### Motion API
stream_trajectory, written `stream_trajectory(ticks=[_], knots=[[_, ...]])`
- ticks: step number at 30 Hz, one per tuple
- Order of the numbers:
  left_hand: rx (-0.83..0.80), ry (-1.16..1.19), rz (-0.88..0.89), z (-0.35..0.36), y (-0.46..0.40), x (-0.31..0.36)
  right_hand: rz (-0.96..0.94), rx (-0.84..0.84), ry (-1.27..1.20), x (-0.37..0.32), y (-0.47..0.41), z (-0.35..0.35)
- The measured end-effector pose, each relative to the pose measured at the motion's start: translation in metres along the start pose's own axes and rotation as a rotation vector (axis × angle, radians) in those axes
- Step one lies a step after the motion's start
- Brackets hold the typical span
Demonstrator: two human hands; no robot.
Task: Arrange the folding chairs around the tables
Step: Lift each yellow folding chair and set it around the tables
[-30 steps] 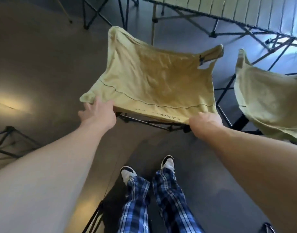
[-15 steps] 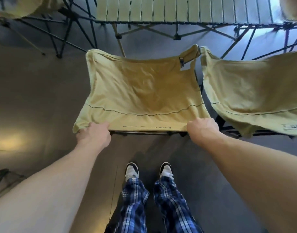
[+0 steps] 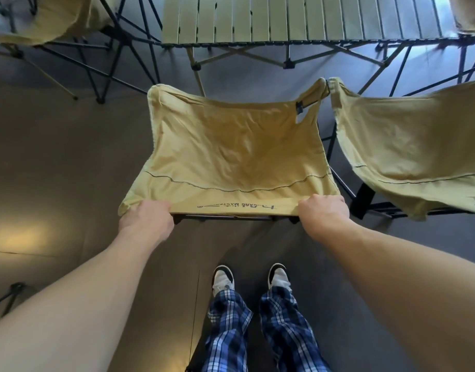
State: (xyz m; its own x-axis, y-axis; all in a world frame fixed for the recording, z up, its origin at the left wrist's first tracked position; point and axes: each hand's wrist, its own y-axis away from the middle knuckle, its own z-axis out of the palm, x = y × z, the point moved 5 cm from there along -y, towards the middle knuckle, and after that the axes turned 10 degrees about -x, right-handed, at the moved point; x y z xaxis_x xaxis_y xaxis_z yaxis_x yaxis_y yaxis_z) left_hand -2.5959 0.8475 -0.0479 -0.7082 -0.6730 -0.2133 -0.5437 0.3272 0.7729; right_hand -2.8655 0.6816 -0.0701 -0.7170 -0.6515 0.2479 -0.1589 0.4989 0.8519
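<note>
A tan fabric folding chair [image 3: 231, 146] on a black frame stands in front of me, facing the slatted folding table [image 3: 298, 20]. My left hand [image 3: 146, 220] grips the left corner of its top back edge. My right hand [image 3: 323, 213] grips the right corner of that edge. A second tan chair [image 3: 413, 146] stands right beside it, their front corners almost touching. A third tan chair [image 3: 40, 20] sits at the far left near the table's end.
The floor is dark and smooth. Black chair legs [image 3: 102, 73] spread across it at the upper left. Another black frame part [image 3: 11, 296] lies at the lower left. My feet [image 3: 249, 277] stand just behind the held chair.
The held chair has swung round from an angle to square with the table and closer to it. It now sits side by side with the right chair. Both hands kept their grip.
</note>
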Motion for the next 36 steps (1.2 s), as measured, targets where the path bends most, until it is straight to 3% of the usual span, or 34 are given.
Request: stream_trajectory(ticks=[6, 11, 16, 21, 26, 29, 36], knots=[[0.007, -0.024, -0.019, -0.002, -0.006, -0.006, 0.019, 0.059, 0.030, -0.006, 0.000, -0.011], [-0.063, -0.206, 0.019, -0.005, 0.001, 0.001, 0.041, 0.039, 0.017, -0.007, 0.003, -0.012], [-0.140, -0.350, 0.064, -0.020, 0.010, 0.034, 0.001, 0.130, -0.069, -0.003, 0.017, -0.012], [-0.016, -0.433, 0.359, -0.025, 0.043, 0.119, -0.065, 0.260, -0.355, 0.017, 0.043, 0.007], [0.256, -0.344, 0.852, -0.040, 0.123, 0.232, 0.072, 0.329, -0.586, 0.070, 0.079, 0.055], [0.235, -0.468, 1.079, -0.018, 0.184, 0.298, 0.200, 0.214, -0.719, 0.110, 0.113, 0.111], [0.155, -0.840, 1.337, 0.084, 0.329, 0.413, 0.525, 0.065, -1.132, 0.204, 0.228, 0.266]])
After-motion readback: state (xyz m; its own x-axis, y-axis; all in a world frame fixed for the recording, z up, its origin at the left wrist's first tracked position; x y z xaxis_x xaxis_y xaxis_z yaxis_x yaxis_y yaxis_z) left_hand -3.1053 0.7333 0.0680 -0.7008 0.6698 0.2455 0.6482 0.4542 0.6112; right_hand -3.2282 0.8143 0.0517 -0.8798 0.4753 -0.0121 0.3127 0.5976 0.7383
